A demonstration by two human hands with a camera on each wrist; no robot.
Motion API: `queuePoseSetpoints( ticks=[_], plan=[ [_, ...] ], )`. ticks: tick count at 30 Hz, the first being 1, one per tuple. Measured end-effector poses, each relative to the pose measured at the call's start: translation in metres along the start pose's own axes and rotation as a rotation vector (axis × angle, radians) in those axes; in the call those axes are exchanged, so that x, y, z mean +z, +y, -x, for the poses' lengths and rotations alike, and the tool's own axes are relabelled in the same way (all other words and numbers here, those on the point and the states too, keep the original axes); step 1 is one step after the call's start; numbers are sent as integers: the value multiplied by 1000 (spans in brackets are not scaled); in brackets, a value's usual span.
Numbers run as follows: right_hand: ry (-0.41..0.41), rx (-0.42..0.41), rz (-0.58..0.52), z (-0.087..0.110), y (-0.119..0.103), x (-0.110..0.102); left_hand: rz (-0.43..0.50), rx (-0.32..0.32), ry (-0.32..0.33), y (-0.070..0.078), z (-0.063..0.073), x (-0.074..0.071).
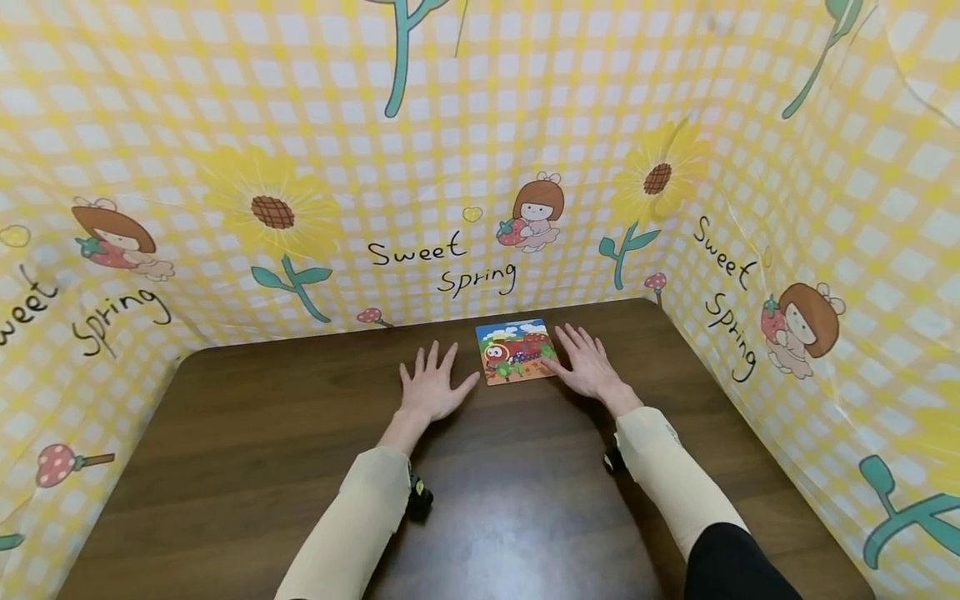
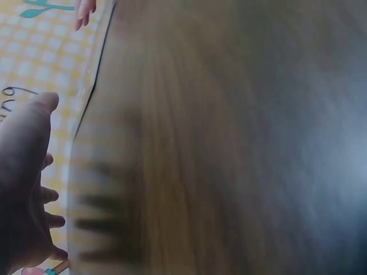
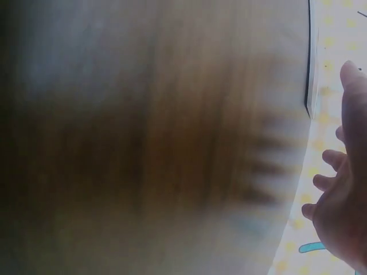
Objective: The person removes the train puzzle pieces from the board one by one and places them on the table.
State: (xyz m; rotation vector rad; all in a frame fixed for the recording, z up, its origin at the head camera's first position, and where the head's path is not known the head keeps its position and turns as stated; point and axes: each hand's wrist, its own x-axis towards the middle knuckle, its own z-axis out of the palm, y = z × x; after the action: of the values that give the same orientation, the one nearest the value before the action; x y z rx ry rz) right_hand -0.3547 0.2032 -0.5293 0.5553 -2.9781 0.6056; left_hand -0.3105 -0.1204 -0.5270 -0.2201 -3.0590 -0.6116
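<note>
A square picture board (image 1: 517, 352) with a colourful cartoon scene lies flat near the far edge of the brown table. To its left is my left hand (image 1: 432, 387), fingers spread and straight, the thumb pointing toward the board's left edge. On the other side my right hand (image 1: 588, 367) has its fingers extended too, and its thumb overlaps the board's right edge in the head view. Neither hand grips anything. Both wrist views show the spread fingers of the left hand (image 2: 26, 183) and of the right hand (image 3: 347, 172) from the side.
The dark wooden table (image 1: 300, 450) has a light glare at its front middle. Yellow checked cloth (image 1: 420, 167) printed with flowers and "Sweet Spring" rises behind the table and along both sides. A small black device (image 1: 420, 497) is strapped at the left wrist, another (image 1: 613, 458) at the right.
</note>
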Motion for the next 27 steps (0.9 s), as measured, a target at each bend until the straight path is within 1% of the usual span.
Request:
queuePoseSetpoints(
  ticks=[5, 9, 13, 18, 20, 23, 27],
  plan=[
    [-61, 33, 7, 1, 4, 3, -3, -5, -38, 11, -7, 12],
    [-101, 55, -2, -1, 4, 3, -33, 2, -44, 18, -12, 16],
    [-99, 50, -8, -2, 4, 3, -63, 9, -37, 24, -18, 17],
    [-118, 62, 14, -2, 5, 2, -67, 27, -72, 30, -25, 21],
    [-122, 62, 20, -2, 5, 1, -73, 30, -76, 32, -28, 21],
    [-117, 54, 18, -3, 4, 1, -91, 33, -70, 34, -32, 21],
    [-124, 53, 26, -5, 3, 4, -108, 32, -89, 34, -35, 24]
  ],
)
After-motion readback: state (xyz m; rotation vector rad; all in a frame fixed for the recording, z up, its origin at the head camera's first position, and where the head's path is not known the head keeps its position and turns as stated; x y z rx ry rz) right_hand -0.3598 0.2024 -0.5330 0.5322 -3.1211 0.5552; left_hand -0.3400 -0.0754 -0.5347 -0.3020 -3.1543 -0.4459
